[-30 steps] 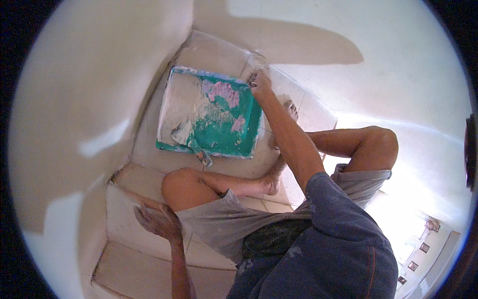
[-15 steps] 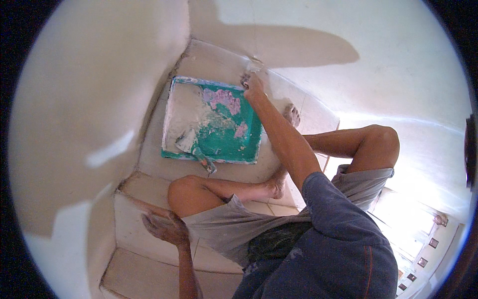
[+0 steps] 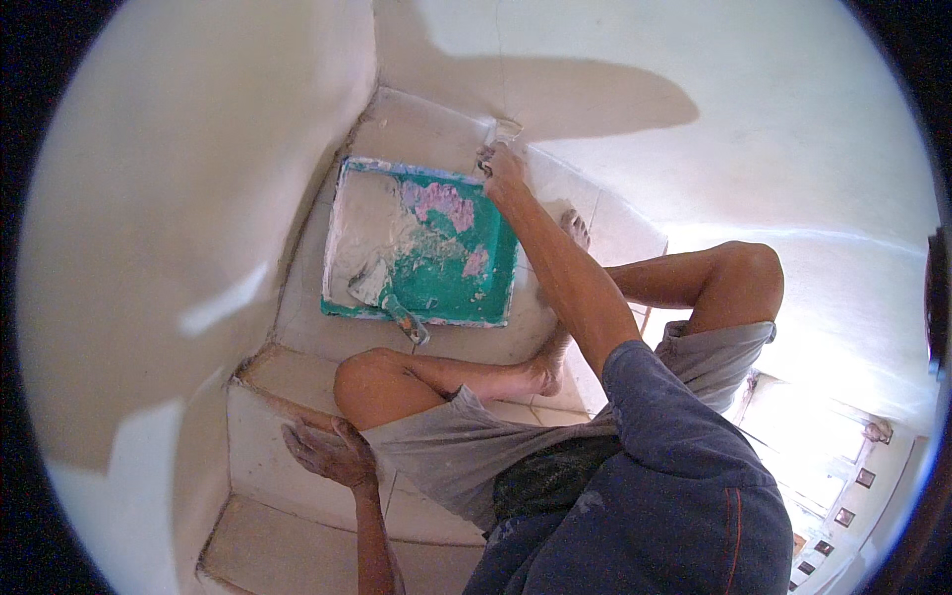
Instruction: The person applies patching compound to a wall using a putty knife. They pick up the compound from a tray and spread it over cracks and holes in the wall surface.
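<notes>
My right hand point(image 3: 501, 169) grips a scraper point(image 3: 506, 129), its pale blade at the foot of the far wall point(image 3: 595, 59), just beyond the upper right corner of a square teal tray point(image 3: 476, 288). The tray lies on the tiled landing, smeared with off-white paste point(image 3: 367, 218) and pink patches point(image 3: 441, 203). A second putty knife point(image 3: 407, 317) rests in it, its handle over the near rim. My left hand point(image 3: 327, 451) is open, with loosely bent fingers and nothing visible in them, beside my left knee at a step edge.
I sit on tiled stairs point(image 3: 268, 516), a plastered wall point(image 3: 169, 198) rising close on the left. My bent legs point(image 3: 734, 278) and bare feet frame the tray's near and right sides. At lower right, a bright area beyond shows small framed pictures point(image 3: 865, 478) on a wall.
Compared with a second ago, my right hand and scraper appear slightly lower along the crack line on the far wall. The whole view has shifted a little; my left hand stays beside the knee.
</notes>
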The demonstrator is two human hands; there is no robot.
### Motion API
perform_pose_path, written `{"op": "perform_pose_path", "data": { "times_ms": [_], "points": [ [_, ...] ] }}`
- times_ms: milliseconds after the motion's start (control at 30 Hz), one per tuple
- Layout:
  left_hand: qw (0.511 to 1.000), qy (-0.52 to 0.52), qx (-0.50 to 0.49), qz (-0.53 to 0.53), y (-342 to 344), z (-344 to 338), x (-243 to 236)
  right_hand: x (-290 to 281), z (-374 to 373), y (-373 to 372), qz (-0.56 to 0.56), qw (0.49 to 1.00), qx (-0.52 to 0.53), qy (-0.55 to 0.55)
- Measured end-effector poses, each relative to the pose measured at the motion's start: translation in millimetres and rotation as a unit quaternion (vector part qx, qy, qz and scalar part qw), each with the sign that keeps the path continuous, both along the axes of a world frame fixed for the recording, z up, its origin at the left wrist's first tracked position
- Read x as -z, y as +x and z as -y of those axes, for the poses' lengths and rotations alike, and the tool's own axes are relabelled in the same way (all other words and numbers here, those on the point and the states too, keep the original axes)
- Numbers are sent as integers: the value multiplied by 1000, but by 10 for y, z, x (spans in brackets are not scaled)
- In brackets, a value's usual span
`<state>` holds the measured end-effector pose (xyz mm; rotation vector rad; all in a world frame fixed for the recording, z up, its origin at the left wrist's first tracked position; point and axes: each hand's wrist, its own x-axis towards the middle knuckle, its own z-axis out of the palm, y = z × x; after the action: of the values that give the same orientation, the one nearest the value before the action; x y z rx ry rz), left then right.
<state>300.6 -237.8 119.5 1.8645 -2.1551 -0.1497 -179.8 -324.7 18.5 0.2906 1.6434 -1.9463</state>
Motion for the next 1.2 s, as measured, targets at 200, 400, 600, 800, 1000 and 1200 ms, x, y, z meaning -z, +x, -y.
{"op": "perform_pose_path", "data": {
  "times_ms": [200,400,600,800,1000,1200],
  "points": [
    [1000,-6,-6,-7,36,-14,8,-257,110,90,12,999,29,12],
    [1000,-16,6,0,24,-10,-18,-529,262,-183,45,999,15,-4],
    [1000,-19,0,9,27,-12,31,-996,538,-716,161,978,50,-120],
    [1000,-23,-8,13,69,-5,-2,-1793,689,-585,134,986,21,-101],
    [999,-36,-12,29,9,16,-49,-1878,331,-393,95,977,-121,-146],
    [999,-4,-24,40,-41,21,-110,-729,-220,242,-56,992,-101,60]
  ]
}}
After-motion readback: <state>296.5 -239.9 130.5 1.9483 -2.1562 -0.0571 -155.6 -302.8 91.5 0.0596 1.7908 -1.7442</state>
